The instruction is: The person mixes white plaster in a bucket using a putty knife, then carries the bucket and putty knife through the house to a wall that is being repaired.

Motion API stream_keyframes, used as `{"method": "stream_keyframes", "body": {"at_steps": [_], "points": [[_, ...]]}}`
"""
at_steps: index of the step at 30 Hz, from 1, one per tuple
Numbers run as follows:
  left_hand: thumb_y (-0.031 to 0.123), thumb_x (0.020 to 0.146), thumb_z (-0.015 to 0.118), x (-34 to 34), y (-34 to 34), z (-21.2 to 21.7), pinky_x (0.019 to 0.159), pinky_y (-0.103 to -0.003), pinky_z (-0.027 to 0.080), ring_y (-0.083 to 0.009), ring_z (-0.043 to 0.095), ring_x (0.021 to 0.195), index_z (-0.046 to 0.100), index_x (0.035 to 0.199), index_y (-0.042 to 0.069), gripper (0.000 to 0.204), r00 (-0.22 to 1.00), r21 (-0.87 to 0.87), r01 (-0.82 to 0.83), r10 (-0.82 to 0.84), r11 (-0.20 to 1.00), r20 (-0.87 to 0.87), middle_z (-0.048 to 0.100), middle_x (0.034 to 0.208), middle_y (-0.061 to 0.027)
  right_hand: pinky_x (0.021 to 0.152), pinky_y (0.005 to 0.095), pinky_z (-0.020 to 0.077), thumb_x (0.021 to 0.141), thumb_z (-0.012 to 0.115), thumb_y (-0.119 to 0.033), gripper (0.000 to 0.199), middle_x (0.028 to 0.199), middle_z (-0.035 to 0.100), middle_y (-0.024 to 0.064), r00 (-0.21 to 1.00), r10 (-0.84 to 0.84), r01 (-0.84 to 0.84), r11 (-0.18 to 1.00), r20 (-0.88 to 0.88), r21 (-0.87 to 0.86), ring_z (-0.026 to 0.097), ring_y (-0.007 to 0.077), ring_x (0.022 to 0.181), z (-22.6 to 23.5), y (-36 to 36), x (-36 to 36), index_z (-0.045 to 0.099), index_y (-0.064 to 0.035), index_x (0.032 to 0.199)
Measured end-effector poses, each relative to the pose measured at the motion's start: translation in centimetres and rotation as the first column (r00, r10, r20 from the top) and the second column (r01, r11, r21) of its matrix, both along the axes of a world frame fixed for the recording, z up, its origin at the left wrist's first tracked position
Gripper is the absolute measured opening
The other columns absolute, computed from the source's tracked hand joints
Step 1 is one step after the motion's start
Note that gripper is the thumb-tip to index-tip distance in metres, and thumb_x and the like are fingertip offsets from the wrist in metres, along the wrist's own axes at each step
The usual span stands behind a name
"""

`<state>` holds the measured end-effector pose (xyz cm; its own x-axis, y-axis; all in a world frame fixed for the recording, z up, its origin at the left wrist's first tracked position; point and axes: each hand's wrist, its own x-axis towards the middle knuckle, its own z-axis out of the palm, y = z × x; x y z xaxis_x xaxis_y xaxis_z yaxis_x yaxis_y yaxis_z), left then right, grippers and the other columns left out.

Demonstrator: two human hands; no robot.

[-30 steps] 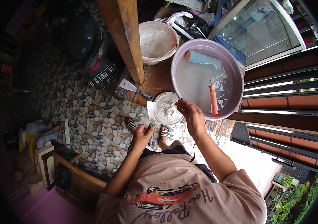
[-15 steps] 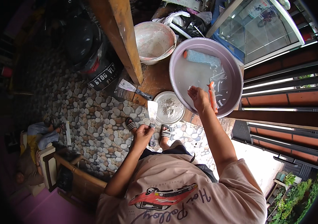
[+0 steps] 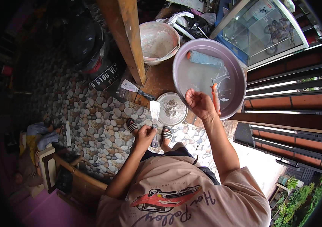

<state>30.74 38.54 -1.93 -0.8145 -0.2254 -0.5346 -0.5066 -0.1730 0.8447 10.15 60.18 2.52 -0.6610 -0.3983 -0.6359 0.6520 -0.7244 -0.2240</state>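
My left hand [image 3: 145,135] is closed round the handle of a putty knife [image 3: 155,110], its pale blade pointing away from me. My right hand [image 3: 202,105] hangs over the near left rim of a purple basin [image 3: 175,72], palm turned up and fingers loosely curled apart, with nothing in it. Cloudy water fills the basin. In it lies a paint roller with a blue sleeve [image 3: 206,58] and an orange handle [image 3: 215,97]. Left of the basin sits a round tray of whitish powder [image 3: 161,118]. A second putty knife [image 3: 138,90] rests beside the wooden post.
A stained bucket [image 3: 149,55] stands behind the tray, next to a wooden post [image 3: 127,41]. A glass cabinet [image 3: 259,34] is at the far right, with a slatted fence [image 3: 282,117] nearer. A motorbike [image 3: 89,49] and a seated person [image 3: 32,151] are on the left.
My right hand has drawn back toward me from over the water to the basin's near rim, turning its palm up. My left hand stays still with the putty knife.
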Motion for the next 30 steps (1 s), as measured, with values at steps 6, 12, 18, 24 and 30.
{"method": "stream_keyframes", "body": {"at_steps": [6,12,18,24,30], "points": [[0.015,0.089,0.066,0.0,-0.2,-0.2,0.055,-0.02,0.034,-0.0024,0.045,0.063,0.057,0.085,0.006,0.013,0.999,0.034,-0.031,0.032,0.999,-0.025,0.052,0.071,0.0055,0.09,0.0368,0.0553,0.093,0.036,-0.004,0.021,0.096,0.061,0.0182,0.995,0.101,-0.098,0.988,0.021,-0.122,0.063,0.028,0.093,0.8,-2.9,4.5,0.053,0.0081,0.1],[0.015,0.088,0.068,0.0,-0.7,0.0,0.05,-0.02,0.034,-0.002,0.046,0.058,0.056,0.084,0.003,0.018,0.997,-0.027,-0.046,0.044,0.999,-0.056,0.054,0.067,0.0052,0.092,0.0375,0.0542,0.093,0.037,-0.004,0.02,0.096,0.061,0.0177,0.997,0.066,-0.062,0.995,0.049,-0.084,0.063,0.0293,0.094,-5.2,-4.1,7.0,0.052,0.0075,0.1],[0.016,0.088,0.068,0.3,-0.3,-0.5,0.05,-0.02,0.035,-0.0026,0.047,0.057,0.056,0.085,0.003,0.018,0.998,-0.045,-0.042,0.04,0.998,-0.045,0.055,0.066,0.0043,0.093,0.0378,0.0529,0.093,0.041,-0.004,0.026,0.102,0.063,0.0205,1.0,0.0,-0.002,0.937,0.005,0.35,0.063,0.0305,0.097,-8.5,-5.2,7.1,0.052,0.0106,0.111],[0.016,0.089,0.066,-0.2,0.2,-0.5,0.053,-0.02,0.034,-0.0019,0.046,0.062,0.058,0.087,0.006,0.013,0.999,-0.025,0.005,-0.004,1.0,0.033,0.055,0.073,0.0048,0.098,0.0377,0.0465,0.094,0.049,-0.013,0.036,0.124,0.058,0.0182,0.991,0.104,-0.035,0.816,-0.087,0.577,0.059,0.0287,0.111,-7.9,-4.9,7.9,0.051,0.0078,0.124],[0.021,0.09,0.067,-1.0,1.9,-1.4,0.052,-0.02,0.035,-0.0017,0.048,0.061,0.06,0.089,0.009,0.014,0.998,0.21,-0.06,0.055,0.976,0.029,0.057,0.074,0.0062,0.088,0.0328,0.0462,0.096,0.049,-0.018,0.041,0.117,0.06,0.0143,0.813,0.574,-0.259,0.511,-0.101,0.82,0.056,0.0211,0.11,-3.8,-3.9,11.1,0.049,0.0006,0.132]]}}
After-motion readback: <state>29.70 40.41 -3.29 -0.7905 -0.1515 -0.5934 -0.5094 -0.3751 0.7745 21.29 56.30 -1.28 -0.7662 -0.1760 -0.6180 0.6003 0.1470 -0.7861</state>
